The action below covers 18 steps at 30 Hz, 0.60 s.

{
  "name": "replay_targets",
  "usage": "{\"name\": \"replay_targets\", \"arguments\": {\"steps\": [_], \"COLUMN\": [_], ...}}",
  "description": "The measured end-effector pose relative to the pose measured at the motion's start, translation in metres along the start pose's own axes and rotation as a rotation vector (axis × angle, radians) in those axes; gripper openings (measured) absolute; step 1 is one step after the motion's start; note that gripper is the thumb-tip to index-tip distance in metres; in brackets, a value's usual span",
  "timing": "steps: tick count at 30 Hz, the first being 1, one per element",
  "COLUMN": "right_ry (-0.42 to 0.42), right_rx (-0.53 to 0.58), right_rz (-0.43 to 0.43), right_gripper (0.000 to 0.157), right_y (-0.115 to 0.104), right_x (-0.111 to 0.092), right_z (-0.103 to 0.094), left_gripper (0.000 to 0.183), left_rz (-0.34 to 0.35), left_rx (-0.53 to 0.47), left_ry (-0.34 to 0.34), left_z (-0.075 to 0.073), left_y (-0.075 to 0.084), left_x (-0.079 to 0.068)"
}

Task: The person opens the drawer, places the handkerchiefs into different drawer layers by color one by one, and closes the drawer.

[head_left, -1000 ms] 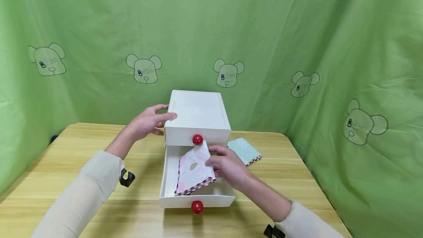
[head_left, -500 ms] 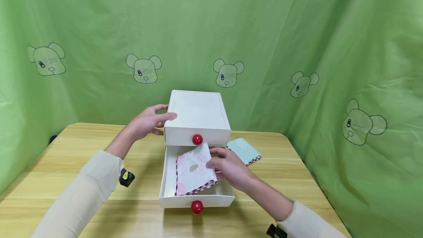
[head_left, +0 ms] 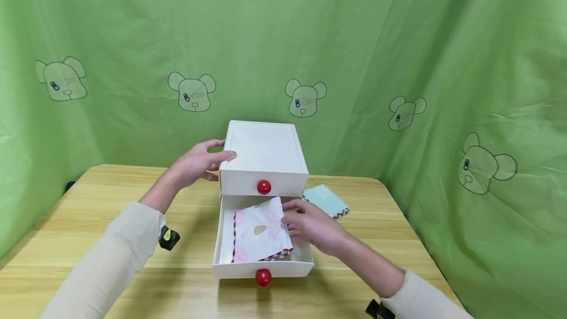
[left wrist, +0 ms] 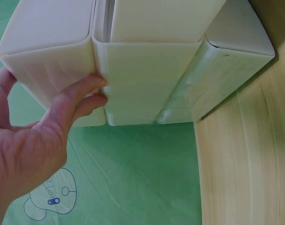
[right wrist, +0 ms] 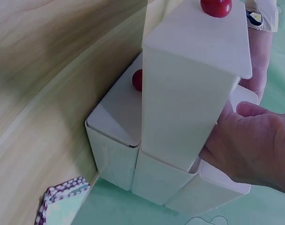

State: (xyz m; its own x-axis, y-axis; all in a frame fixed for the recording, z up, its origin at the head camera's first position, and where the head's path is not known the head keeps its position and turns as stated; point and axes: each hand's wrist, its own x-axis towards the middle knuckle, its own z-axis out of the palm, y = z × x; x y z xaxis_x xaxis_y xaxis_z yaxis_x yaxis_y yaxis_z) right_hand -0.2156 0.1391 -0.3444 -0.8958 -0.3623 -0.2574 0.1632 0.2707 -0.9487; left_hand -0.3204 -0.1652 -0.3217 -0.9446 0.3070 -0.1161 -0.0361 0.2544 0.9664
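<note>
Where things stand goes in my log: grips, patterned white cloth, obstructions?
Left grip touching white plastic drawer unit. Right grip at pink-patterned white cloth, contact unclear. Cloth inside open white middle drawer, nothing visibly blocking.

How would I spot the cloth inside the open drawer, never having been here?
Look for the white cabinet on the table. Its open drawer, fronted by a red knob, holds the cloth, with the right hand at its edge. Unlike the pale blue cloth on the table, this one is white with pink patches.
</note>
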Motion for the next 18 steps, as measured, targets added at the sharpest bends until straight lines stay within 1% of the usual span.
{"name": "replay_targets", "arguments": {"steps": [9,14,18], "right_ry": [-0.040,-0.025,-0.016], "right_rx": [-0.012,-0.023,-0.052], "right_rz": [-0.032,-0.033,-0.028], "right_gripper": [0.054,0.055,0.055], "right_y": [-0.0043,-0.0062,-0.0075], "right_x": [-0.0041,-0.0052,-0.0066], "right_z": [-0.0073,-0.0083,-0.0097], "left_gripper": [0.090,0.090,0.090], "left_rz": [-0.004,-0.006,-0.006], "left_rx": [0.003,0.001,0.002], "left_ry": [0.002,-0.001,-0.004], "left_z": [0.0007,0.0005,0.0005], "left_y": [0.0011,0.0014,0.0019], "left_x": [-0.0004,-0.0004,-0.0017]}}
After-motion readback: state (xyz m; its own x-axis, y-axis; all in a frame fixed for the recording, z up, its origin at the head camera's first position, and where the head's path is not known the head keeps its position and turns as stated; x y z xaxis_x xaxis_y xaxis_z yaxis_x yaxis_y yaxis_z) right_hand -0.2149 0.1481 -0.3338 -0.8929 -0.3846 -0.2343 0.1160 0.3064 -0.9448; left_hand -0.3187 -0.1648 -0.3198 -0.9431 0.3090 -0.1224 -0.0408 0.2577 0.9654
